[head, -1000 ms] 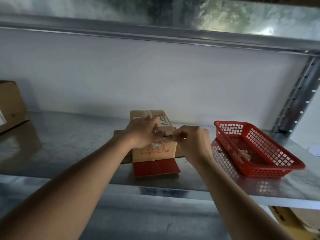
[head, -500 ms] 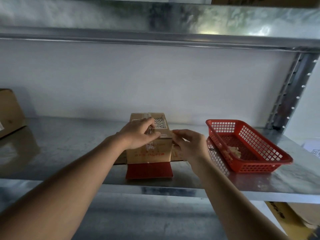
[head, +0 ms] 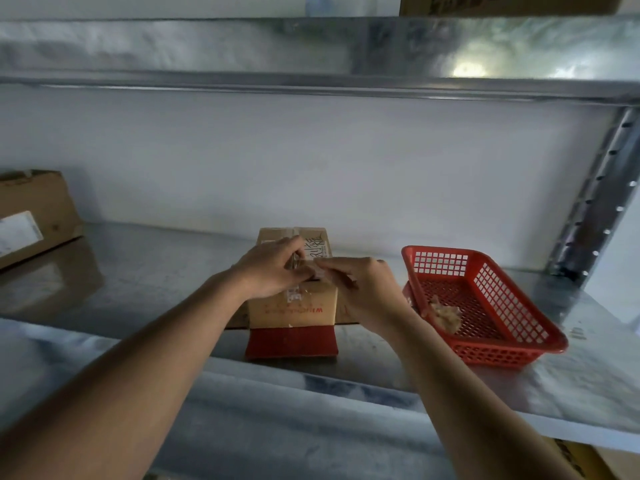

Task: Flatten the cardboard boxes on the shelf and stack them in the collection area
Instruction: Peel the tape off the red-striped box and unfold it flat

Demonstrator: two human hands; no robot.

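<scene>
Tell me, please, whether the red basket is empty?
Not empty: the red basket holds a pale crumpled wad on its floor; what the wad is cannot be told.

**Bare forearms, bare hands**

Two arms show in the head view, both uncovered from the lower edge of the picture up to the wrists: no sleeve or cuff is in sight. The left hand (head: 273, 270) and the right hand (head: 363, 289) wear no gloves. No watch, ring or band shows on either wrist or on the visible fingers. The nails are too small to make out.
</scene>
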